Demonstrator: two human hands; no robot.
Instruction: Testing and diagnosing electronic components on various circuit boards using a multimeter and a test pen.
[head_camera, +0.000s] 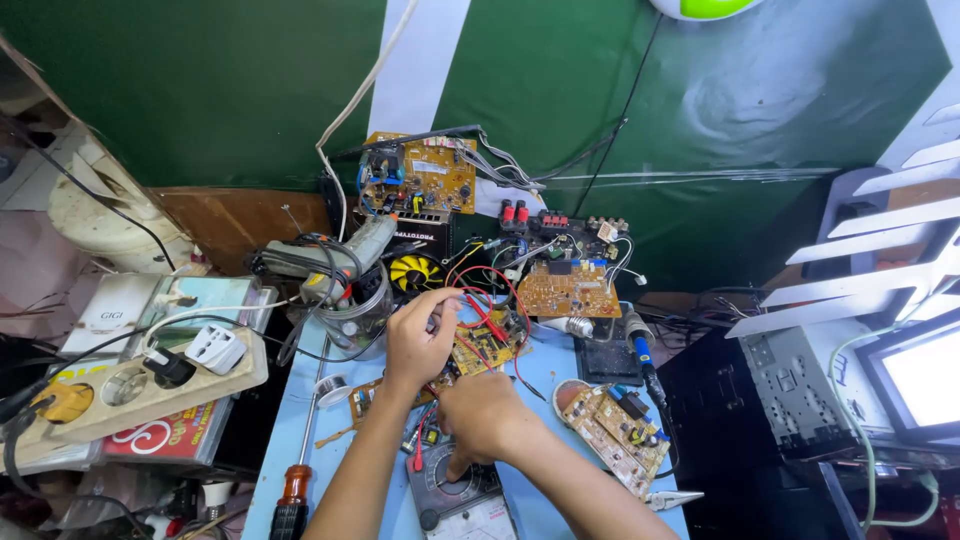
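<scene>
- Both forearms come up from the bottom edge and meet over the light blue table (560, 505), which is the biggest surface in view.
- Behind the table, a yellow circuit board (420, 175) leans upright against the green wall, with grey cables running from it.
- At the far left, a beige power strip (120, 390) lies with a white adapter plugged in it.
- Near the right forearm, a small circuit board (615, 425) rests in a pale tray, just beside a soldering iron (640, 350) with blue handle.
- Under the hands lies the brown circuit board (485, 345), crossed by red wires.
- Closest to the camera, the analog multimeter (455, 495) lies flat on the table.
- The right hand (485, 415) is bent downward, its fingers closed on the multimeter's dial.
- The left hand (420, 335) has curled fingers that pinch a thin probe tip over the brown board.
- A screwdriver (297, 470) with red-brown handle lies left of the left forearm.
</scene>
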